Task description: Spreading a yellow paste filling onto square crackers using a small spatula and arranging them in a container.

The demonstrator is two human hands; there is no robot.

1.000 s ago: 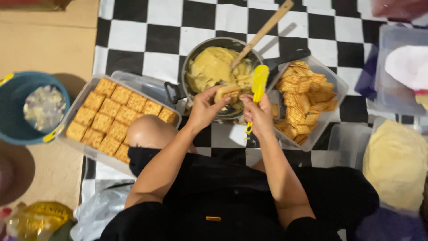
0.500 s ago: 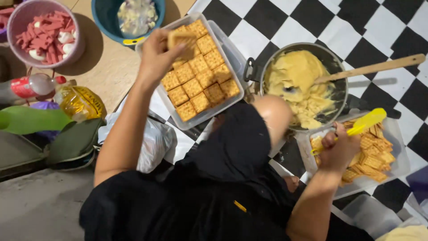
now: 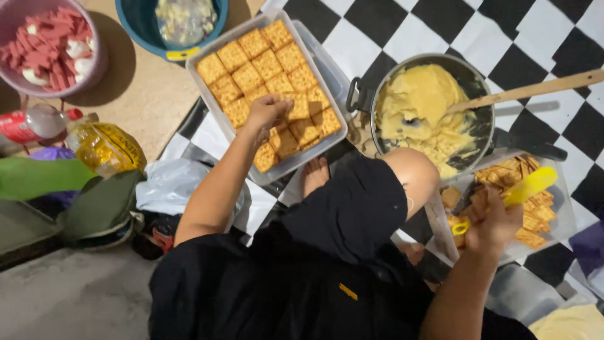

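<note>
Left hand (image 3: 267, 110) pressed down on square crackers (image 3: 248, 75) tiled in a clear rectangular tray (image 3: 207, 94), fingers bunched together over one cracker. Beside it, dark pot (image 3: 478, 75) of yellow custard (image 3: 421, 107) with wooden spoon (image 3: 535, 88). Right hand (image 3: 494, 223) curled tight around yellow spatula (image 3: 525, 189), above second tray of loose crackers (image 3: 535, 214).

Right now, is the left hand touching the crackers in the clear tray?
Touching. The head view shows the left hand resting fingers-down on the crackers near the middle of the clear tray, no gap visible.
</note>
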